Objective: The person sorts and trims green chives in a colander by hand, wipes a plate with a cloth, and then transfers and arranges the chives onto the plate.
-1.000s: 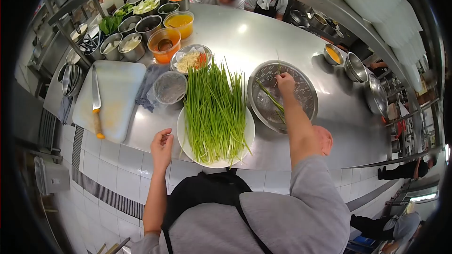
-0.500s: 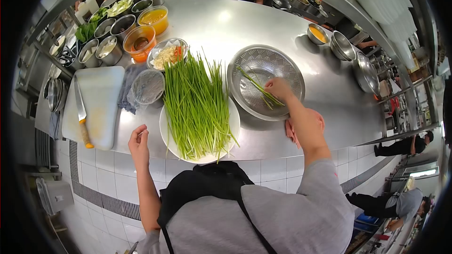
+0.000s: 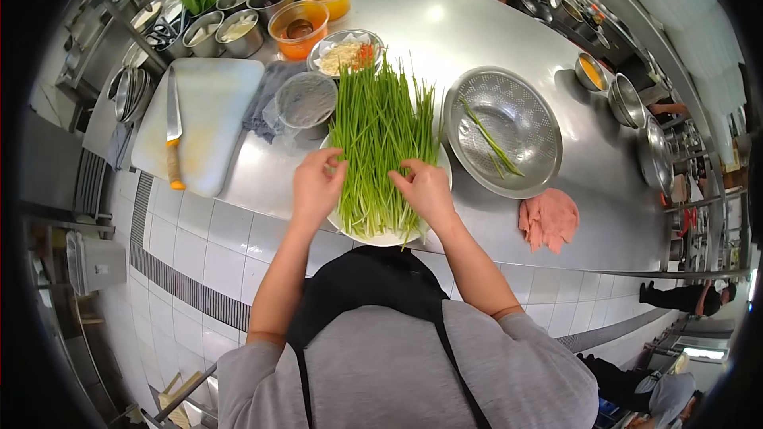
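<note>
From here I see the person at the table (image 3: pixel 413 20) with both hands over a heap of long green stalks (image 3: pixel 384 139), which lies on a white plate (image 3: pixel 444 165) in the middle of the frame. The left hand (image 3: pixel 318 184) is at the heap's left edge, its fingers bent and set narrow toward the thumb. The right hand (image 3: pixel 427 189) is over the lower right of the heap, fingers curled, also narrow. I cannot tell whether either hand pinches a stalk.

Just right of the plate sits a perforated steel colander (image 3: pixel 517 111) with a few loose stalks (image 3: pixel 493 139) lying inside. A pink cloth (image 3: pixel 550 219) lies near its lower edge. On the left of the frame, a knife (image 3: pixel 174 123) with a yellow-ended handle rests on a white cutting board (image 3: pixel 218 111). A covered round tub (image 3: pixel 307 99) stands between the board and the stalks, near a dark cloth (image 3: pixel 269 95).
</note>
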`<act>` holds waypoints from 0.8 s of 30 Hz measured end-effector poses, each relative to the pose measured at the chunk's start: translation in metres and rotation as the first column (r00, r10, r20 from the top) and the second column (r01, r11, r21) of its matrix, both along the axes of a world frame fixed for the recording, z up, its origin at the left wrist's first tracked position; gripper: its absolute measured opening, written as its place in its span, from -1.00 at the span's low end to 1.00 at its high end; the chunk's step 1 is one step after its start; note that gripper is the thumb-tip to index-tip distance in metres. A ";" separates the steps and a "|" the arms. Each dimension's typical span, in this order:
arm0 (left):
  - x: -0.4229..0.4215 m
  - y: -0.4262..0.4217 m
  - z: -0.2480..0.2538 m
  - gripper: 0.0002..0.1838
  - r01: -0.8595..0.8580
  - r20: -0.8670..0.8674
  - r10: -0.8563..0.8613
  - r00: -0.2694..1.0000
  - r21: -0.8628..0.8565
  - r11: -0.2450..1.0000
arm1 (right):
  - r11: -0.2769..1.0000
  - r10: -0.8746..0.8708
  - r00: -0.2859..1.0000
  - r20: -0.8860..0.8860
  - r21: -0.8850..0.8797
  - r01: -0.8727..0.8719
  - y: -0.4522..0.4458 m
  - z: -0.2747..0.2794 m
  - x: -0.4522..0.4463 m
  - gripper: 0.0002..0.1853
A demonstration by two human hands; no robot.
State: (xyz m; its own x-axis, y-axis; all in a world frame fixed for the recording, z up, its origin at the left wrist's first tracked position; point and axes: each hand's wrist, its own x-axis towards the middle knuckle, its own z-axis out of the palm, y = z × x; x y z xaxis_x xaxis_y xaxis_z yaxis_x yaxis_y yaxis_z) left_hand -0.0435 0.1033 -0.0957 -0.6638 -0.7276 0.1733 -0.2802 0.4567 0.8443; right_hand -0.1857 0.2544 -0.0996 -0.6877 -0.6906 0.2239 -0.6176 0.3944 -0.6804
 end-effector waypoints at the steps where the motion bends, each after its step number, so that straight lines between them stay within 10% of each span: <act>1: -0.008 0.001 -0.001 -0.72 -0.011 0.000 0.011 1.000 0.000 1.000 | 1.000 0.001 0.999 -0.033 0.015 0.000 -0.003 -0.002 0.003 -0.76; 3: -0.019 0.005 -0.006 -0.50 0.007 0.098 0.037 0.995 -0.410 0.912 | 0.999 0.019 0.998 -0.067 -0.029 -0.020 -0.011 0.007 -0.008 -0.76; 11: -0.021 0.004 -0.010 -0.27 0.063 0.423 0.036 0.905 -0.217 0.974 | 0.945 0.133 0.982 -0.131 0.314 -0.086 -0.007 -0.002 -0.023 -0.49; 16: -0.004 -0.021 -0.034 -0.38 0.032 0.212 -0.037 0.976 0.025 0.999 | 0.972 0.021 1.000 -0.023 0.233 -0.015 0.009 -0.009 -0.038 -0.49; 24: 0.010 -0.031 0.003 -0.39 -0.192 -0.003 0.192 0.981 -0.054 0.980 | 0.996 0.056 0.987 -0.152 0.075 -0.045 0.002 0.008 -0.017 -0.56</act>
State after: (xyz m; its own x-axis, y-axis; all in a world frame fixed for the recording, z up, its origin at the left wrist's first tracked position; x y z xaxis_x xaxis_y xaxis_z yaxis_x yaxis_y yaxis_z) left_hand -0.0331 0.0724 -0.0929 -0.5133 -0.8310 0.2142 -0.3688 0.4390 0.8193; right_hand -0.2025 0.2561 -0.0918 -0.6128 -0.7416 0.2731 -0.7329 0.4040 -0.5475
